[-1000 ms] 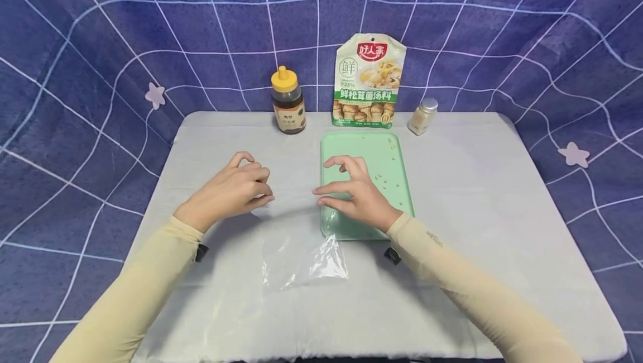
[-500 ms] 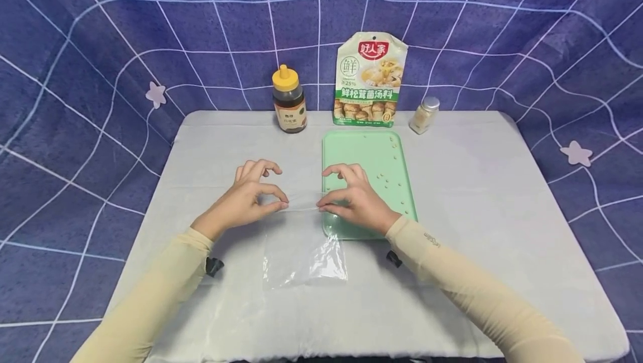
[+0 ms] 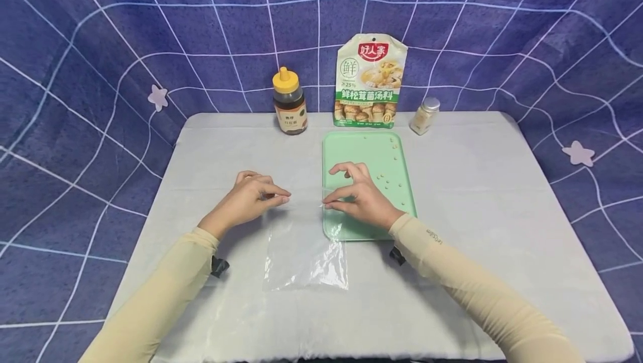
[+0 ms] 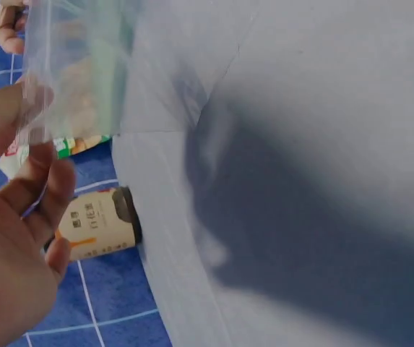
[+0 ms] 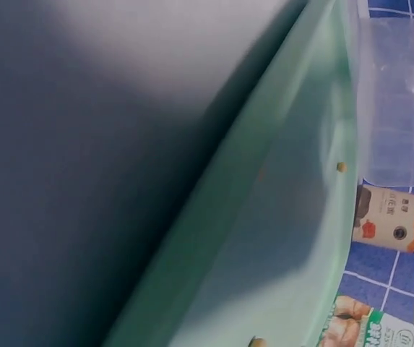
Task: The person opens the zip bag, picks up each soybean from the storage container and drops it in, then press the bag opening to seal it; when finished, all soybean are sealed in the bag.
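Note:
A clear plastic bag (image 3: 306,259) hangs between the two hands in the head view, its lower part spread over the white tablecloth. My left hand (image 3: 251,198) pinches the bag's upper left edge between thumb and index finger. At the upper right edge, my right hand (image 3: 363,200) pinches it the same way, above the left side of a green tray (image 3: 369,145). The left wrist view shows the see-through film (image 4: 80,65) over the left fingertips. Several small pale bits (image 3: 382,176) lie scattered on the tray.
Along the back of the table stand a honey bottle (image 3: 291,114) with a yellow cap, a soup seasoning pouch (image 3: 369,86) and a small glass jar (image 3: 424,116) with a silver lid. Behind them hangs a blue curtain (image 3: 226,33) with white grid lines.
My left hand has come in from the left and taken hold of the bag's edge. My right hand has shifted only slightly, and the bag's top is now raised and spread.

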